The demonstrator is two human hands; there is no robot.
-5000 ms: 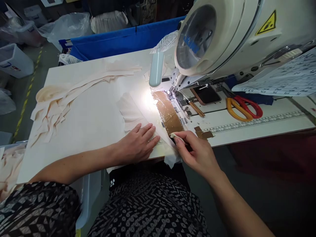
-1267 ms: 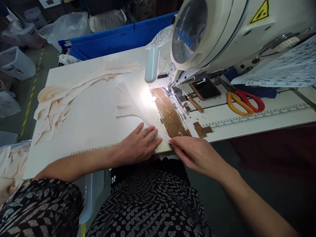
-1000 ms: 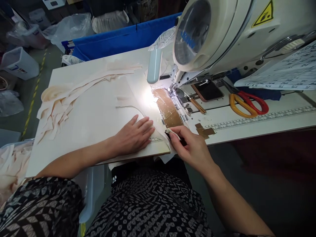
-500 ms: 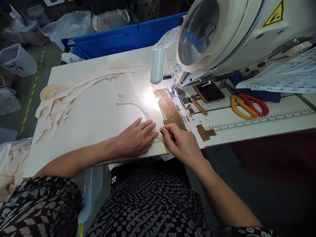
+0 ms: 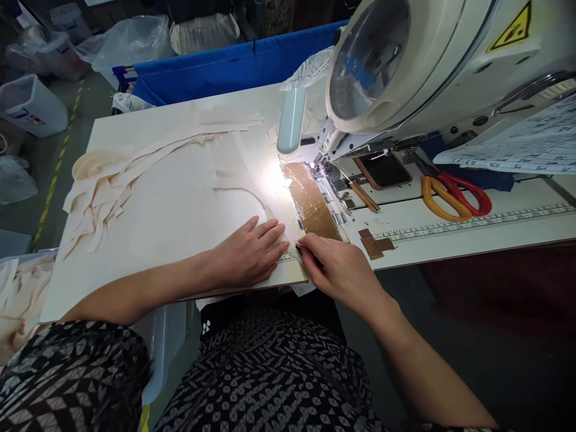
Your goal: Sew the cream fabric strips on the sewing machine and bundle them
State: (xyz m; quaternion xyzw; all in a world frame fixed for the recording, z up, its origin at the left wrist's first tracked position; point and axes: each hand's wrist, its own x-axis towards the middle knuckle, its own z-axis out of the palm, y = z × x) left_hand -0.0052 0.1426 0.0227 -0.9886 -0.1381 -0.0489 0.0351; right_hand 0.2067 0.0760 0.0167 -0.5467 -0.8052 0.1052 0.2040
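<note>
Head view: my left fingers [image 5: 272, 234] lie spread on cloth [image 5: 231, 177], right fingers [image 5: 315, 243] pinch something unclear; strips [image 5: 119, 180] lie aside, cloth seems unfinished.

The white table [image 5: 171, 222] carries pale fabric pieces [image 5: 230, 177] and scissors [image 5: 450, 180].

Sewing machine [image 5: 454, 78]: yellow warning triangle [image 5: 512, 28] | round cover [image 5: 369, 60]: blue lettering, illegible | ruler strip [image 5: 517, 215]: numbers too small | dark trousers [image 5: 225, 312]: white logo

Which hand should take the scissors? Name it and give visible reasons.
Right, probably. The right hand is nearer the scissors, though it looks closed at the edge of the pale cloth. The left hand rests palm-down, farther off.
</note>
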